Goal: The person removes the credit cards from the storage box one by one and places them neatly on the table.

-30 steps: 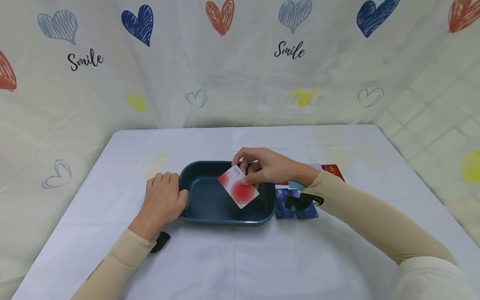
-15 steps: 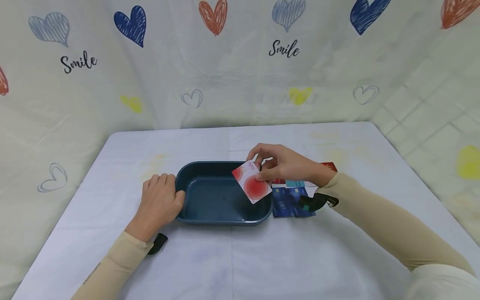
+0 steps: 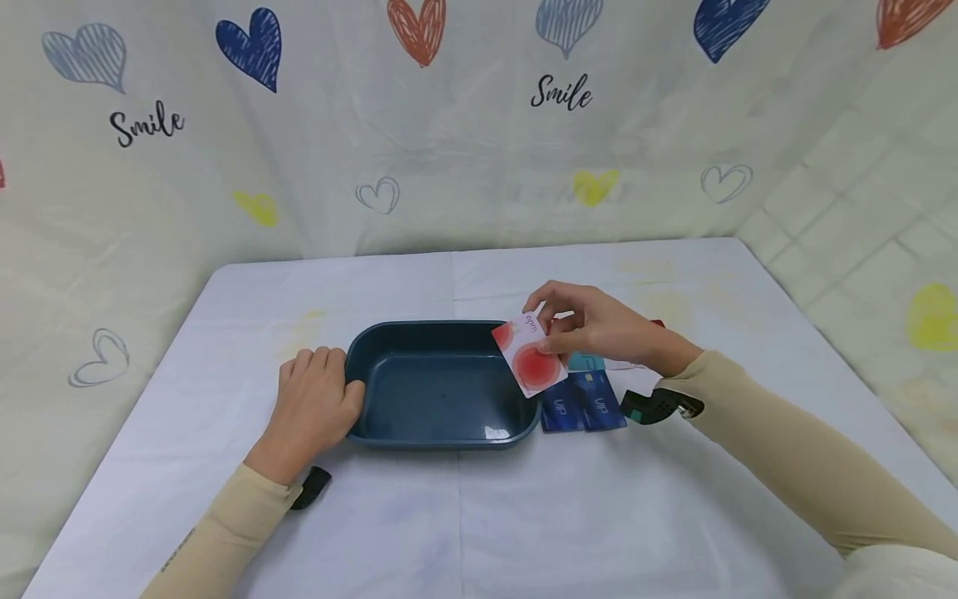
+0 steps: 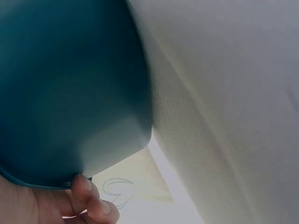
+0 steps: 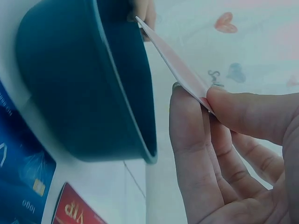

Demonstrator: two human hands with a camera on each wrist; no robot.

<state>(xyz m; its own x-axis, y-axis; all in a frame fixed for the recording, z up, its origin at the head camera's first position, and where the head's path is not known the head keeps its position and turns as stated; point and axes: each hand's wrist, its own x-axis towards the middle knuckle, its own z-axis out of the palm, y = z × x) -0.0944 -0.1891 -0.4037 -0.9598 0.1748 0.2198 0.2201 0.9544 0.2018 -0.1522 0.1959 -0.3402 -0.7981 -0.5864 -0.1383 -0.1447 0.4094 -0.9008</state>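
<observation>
A dark teal plastic basin stands on the table. My left hand grips its left rim; in the left wrist view the fingertips curl at the basin's edge. My right hand pinches a white and red card between thumb and fingers, raised over the basin's right rim. Seen edge-on in the right wrist view, the card tilts above the basin. Two blue VIP cards lie just right of the basin, and a teal card shows behind them, partly hidden by the right hand.
A red VIP card lies beside the blue cards in the right wrist view. The table has a white cloth. Behind it hangs a curtain with printed hearts and words.
My right hand has moved right with the card, from over the basin's interior to its right rim. The left hand keeps its grip on the left rim.
</observation>
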